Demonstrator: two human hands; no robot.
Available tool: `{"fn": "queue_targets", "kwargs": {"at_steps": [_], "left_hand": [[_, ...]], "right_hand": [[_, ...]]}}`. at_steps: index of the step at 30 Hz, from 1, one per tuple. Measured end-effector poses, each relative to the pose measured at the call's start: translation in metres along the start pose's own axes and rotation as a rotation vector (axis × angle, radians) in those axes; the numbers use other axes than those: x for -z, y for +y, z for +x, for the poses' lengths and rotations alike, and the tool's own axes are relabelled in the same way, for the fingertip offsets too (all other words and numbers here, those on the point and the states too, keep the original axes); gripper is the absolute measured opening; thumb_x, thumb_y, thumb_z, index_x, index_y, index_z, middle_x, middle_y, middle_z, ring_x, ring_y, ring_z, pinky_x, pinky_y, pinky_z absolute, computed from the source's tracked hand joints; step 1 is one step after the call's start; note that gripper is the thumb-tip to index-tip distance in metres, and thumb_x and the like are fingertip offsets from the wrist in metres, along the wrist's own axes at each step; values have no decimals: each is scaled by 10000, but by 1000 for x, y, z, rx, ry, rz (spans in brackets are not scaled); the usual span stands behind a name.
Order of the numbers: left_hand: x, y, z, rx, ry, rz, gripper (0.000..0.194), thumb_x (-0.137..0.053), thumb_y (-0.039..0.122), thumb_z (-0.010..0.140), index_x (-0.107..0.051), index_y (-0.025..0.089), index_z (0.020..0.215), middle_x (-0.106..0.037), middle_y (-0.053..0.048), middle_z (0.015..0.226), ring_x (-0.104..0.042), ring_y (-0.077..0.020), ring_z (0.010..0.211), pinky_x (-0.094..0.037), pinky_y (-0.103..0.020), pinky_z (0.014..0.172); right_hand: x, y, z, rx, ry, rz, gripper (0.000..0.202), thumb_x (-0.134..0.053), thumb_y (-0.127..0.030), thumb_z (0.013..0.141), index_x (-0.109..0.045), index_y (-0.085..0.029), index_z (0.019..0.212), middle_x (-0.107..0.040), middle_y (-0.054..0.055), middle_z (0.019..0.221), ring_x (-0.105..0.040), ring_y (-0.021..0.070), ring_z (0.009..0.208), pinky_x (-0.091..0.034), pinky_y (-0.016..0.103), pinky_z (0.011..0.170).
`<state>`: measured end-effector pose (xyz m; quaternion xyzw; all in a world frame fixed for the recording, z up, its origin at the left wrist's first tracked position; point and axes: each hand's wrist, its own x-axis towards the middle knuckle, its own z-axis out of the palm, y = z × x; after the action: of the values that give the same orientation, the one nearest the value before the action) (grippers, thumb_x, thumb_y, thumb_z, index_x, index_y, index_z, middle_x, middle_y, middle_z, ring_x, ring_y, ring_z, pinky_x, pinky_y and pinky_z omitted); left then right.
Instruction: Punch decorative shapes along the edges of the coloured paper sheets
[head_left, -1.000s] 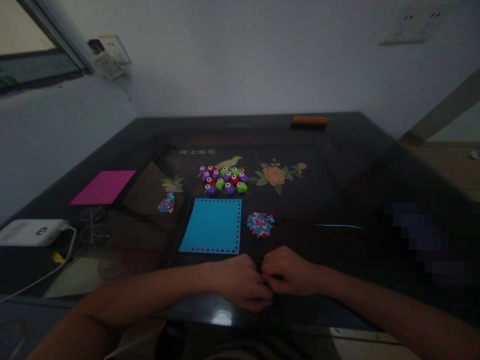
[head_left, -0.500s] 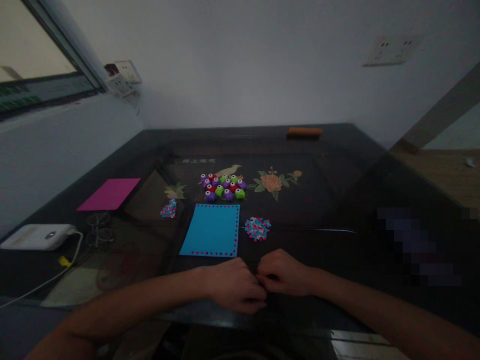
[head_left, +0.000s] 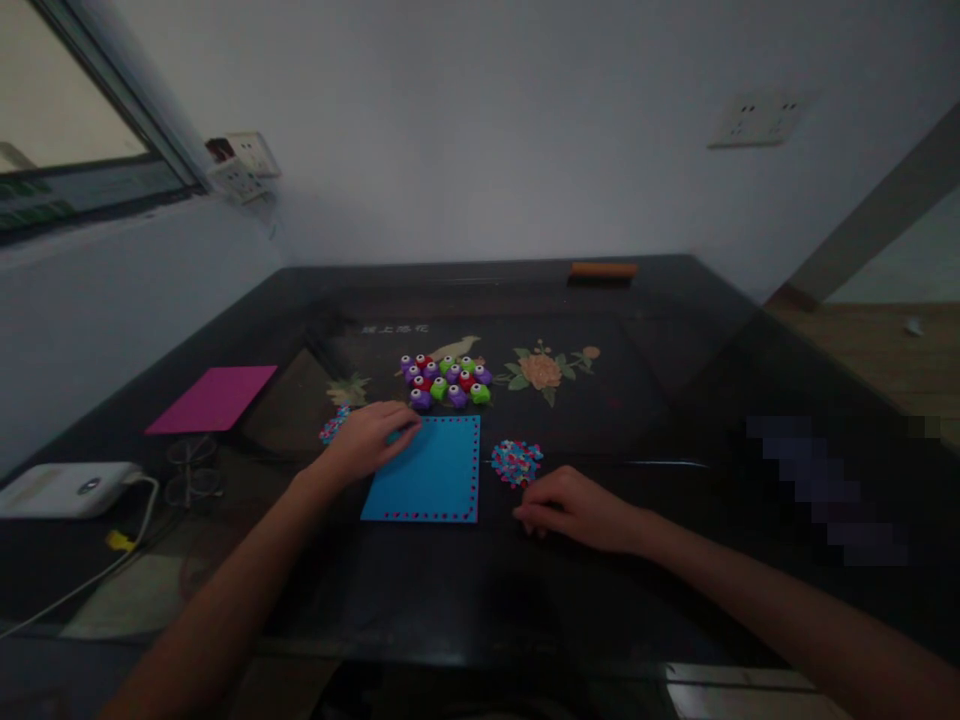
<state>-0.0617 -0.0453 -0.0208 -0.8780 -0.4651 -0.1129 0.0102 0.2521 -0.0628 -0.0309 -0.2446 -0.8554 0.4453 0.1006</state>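
Note:
A blue sheet (head_left: 431, 472) lies on the dark table, with small dark pink dots along its top, right and bottom edges. Over its upper left corner is my left hand (head_left: 371, 437), fingers curled together; whatever they pinch is too small to make out. My right hand (head_left: 574, 508) rests closed just below a pile of small pink, blue and white pieces (head_left: 516, 462), its fingertips pressed together and their contents hidden. Another small pile of such pieces (head_left: 332, 426) is partly covered by my left hand. Several purple, red and green eyed figures (head_left: 446, 380) stand beyond the sheet.
A pink sheet (head_left: 214, 399) lies at the left. Nearer are a white device (head_left: 71, 490) with a cable and some clear round items (head_left: 193, 472). An orange-brown roll (head_left: 603, 271) lies near the table's far edge, by the wall.
My hands have come apart. The left moved up and left to the blue sheet's upper left corner; the right moved slightly toward the right-hand pile. The view shifted a little.

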Motion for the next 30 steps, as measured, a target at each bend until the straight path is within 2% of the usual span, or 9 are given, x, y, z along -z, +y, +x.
{"fn": "queue_targets", "kwargs": {"at_steps": [3, 5, 7, 9, 12, 18, 23, 30], "left_hand": [[-8, -27, -7, 88, 21, -56, 254, -405, 295, 910, -599, 156, 995, -639, -98, 999, -592, -222, 951, -463, -354, 842], [-12, -36, -10, 122, 15, -90, 271, -417, 312, 897, -596, 157, 1028, -622, -109, 1048, -575, -239, 998, -456, -382, 879], [-13, -40, -12, 141, 4, -114, 284, -422, 320, 890, -597, 160, 1048, -611, -115, 1075, -564, -250, 1021, -446, -405, 903], [-13, -40, -12, 144, -15, -126, 294, -428, 326, 889, -598, 165, 1068, -604, -116, 1093, -556, -255, 1035, -437, -417, 918], [-13, -39, -12, 149, -59, -124, 346, -447, 373, 888, -588, 158, 1120, -588, -125, 1129, -541, -263, 1064, -425, -418, 933], [-20, -39, -16, 154, -121, -123, 551, -541, 521, 817, -529, 164, 1237, -534, -130, 1215, -501, -281, 1123, -402, -403, 958], [-23, -41, -17, 155, -154, -119, 615, -543, 558, 799, -489, 194, 1292, -517, -122, 1223, -500, -286, 1119, -404, -408, 953], [-23, -43, -16, 140, -156, -115, 602, -555, 550, 793, -545, 155, 1248, -524, -139, 1207, -514, -292, 1095, -407, -401, 947]], "right_hand": [[11, 3, 20, -57, 194, -176, 294, -477, -328, 910, -653, -150, 754, -637, 21, 675, -571, 117, 617, -385, 224, 591], [16, 6, 38, -96, 322, -324, 217, -509, -302, 892, -653, -167, 803, -650, 29, 748, -576, 138, 683, -389, 245, 620], [19, 8, 57, -109, 381, -453, 165, -526, -281, 882, -653, -175, 888, -659, 51, 857, -585, 166, 784, -413, 272, 678], [17, 11, 75, -104, 391, -581, 186, -544, -275, 872, -643, -166, 987, -650, 84, 973, -575, 204, 908, -432, 309, 752], [9, 17, 93, -88, 366, -693, 330, -561, -349, 861, -610, -135, 1108, -628, 125, 1066, -538, 259, 1018, -437, 366, 822], [-6, 26, 102, -77, 358, -770, 621, -575, -549, 786, -551, -103, 1218, -579, 166, 1163, -496, 310, 1071, -431, 427, 855], [-8, 27, 103, -69, 354, -788, 607, -605, -535, 769, -566, -116, 1205, -568, 162, 1178, -485, 315, 1069, -428, 424, 835], [-8, 22, 103, -71, 357, -789, 597, -636, -508, 756, -572, -107, 1195, -579, 158, 1149, -502, 297, 1033, -420, 405, 825]]}}
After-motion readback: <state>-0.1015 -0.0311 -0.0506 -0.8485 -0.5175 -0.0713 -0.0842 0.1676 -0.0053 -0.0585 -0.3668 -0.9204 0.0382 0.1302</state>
